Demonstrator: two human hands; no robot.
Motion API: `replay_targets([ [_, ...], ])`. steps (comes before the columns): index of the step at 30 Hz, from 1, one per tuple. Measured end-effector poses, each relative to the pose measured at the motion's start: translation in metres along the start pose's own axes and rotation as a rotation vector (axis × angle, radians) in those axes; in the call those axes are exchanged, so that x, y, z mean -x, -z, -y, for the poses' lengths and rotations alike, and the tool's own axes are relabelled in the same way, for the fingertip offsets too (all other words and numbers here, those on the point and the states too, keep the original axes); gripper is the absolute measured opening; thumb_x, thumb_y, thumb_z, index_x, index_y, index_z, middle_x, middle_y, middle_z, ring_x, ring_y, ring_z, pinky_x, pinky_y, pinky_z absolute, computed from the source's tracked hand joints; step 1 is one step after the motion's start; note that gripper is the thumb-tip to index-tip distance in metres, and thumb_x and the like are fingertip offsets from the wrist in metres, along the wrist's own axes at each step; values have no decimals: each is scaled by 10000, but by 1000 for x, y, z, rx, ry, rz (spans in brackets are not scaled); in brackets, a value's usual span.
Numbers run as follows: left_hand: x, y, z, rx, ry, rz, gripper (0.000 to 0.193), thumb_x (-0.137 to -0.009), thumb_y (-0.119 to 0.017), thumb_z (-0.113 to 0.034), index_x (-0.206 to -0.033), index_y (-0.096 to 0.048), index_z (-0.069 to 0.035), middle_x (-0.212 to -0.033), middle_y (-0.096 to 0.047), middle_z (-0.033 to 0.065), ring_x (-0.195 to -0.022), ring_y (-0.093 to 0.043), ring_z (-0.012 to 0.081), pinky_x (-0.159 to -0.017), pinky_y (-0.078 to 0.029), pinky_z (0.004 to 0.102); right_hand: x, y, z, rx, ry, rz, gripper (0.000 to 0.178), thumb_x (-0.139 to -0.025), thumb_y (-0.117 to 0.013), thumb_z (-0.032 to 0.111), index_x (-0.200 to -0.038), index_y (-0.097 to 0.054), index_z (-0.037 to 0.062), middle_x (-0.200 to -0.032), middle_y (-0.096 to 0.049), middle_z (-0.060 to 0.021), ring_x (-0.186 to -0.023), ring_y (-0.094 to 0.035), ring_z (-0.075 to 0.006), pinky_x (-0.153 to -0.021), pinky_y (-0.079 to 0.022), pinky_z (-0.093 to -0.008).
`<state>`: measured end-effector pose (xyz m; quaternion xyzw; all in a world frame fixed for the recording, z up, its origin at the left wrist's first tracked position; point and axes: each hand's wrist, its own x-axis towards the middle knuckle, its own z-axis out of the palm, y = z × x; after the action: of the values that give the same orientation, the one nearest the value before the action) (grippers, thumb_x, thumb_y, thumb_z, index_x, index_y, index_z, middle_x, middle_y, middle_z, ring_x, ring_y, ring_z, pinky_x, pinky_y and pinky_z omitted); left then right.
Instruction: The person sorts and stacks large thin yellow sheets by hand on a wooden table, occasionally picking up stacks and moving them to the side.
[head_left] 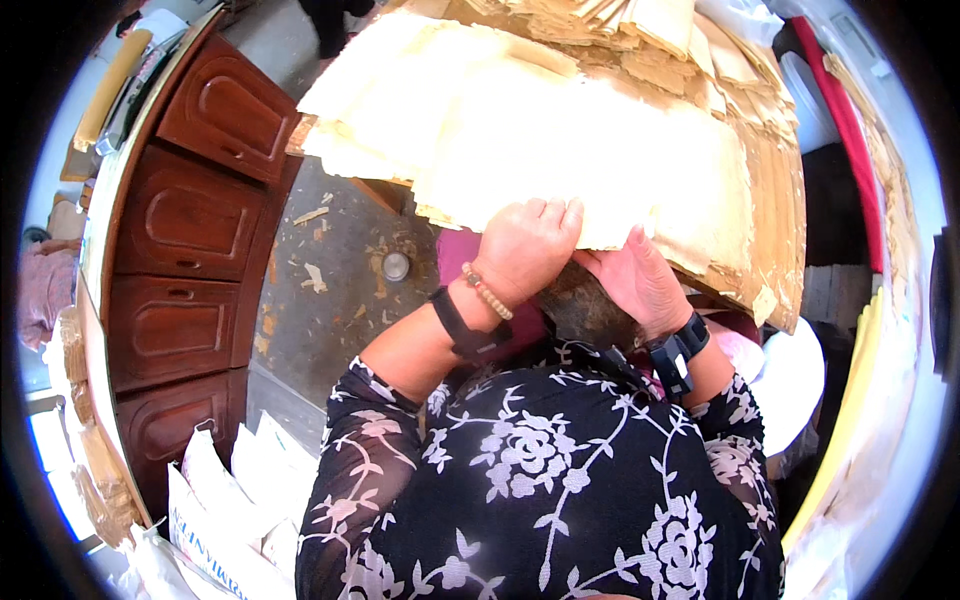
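A broad, pale sheet that looks like wood veneer [590,150] lies across the work table [778,215], its surface washed out by glare. At its near edge, my left hand [530,245] is closed with the fingers curled over the edge. Just to the right, my right hand [648,285] grips the same edge, thumb on top and fingers partly hidden beneath. More pale sheets [380,110] lie under it and stick out at the left with ragged edges.
Stacked folded veneer sheets [640,30] fill the table's far side. Brown cabinets [185,230] line the left. A round metal object [396,266] and scraps [314,278] lie on the floor. White sacks [225,500] stand at lower left, and a white rounded object [795,385] at right.
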<state>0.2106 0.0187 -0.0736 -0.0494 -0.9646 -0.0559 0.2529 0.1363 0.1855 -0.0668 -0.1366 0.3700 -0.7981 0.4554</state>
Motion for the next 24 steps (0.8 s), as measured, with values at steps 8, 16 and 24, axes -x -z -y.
replay_targets([
  [8, 5, -18, -6, 125, -4, -137, 370, -790, -610, -75, -1157, -647, -78, -1097, -699, 85, -993, -677, 234, -814, -537, 338, 16, 9, 0, -170, 35, -75, 785, -943, -532, 530, -1501, -244, 59, -1505, -362, -135, -1387, -349, -284, -1163, -250, -469],
  [16, -26, 50, 5, 1379, 724, -429, 199, -962, -555, -56, -1135, -619, 19, -1031, -683, 88, -912, -652, 166, -800, -531, 308, 33, 42, 5, 109, -101, -42, 753, -955, -575, 330, -1531, -175, 54, -1539, -303, -190, -1398, -347, -333, -1118, -327, -445],
  [24, -29, 19, 14, 1749, 859, -435, 291, -981, -516, -96, -1213, -514, 79, -1157, -622, 128, -1066, -609, 203, -914, -504, 328, 51, 57, 17, 1301, 287, -321, 310, -947, -573, 144, -1220, -597, -1, -1201, -645, -111, -1103, -611, -251, -997, -461, -368],
])
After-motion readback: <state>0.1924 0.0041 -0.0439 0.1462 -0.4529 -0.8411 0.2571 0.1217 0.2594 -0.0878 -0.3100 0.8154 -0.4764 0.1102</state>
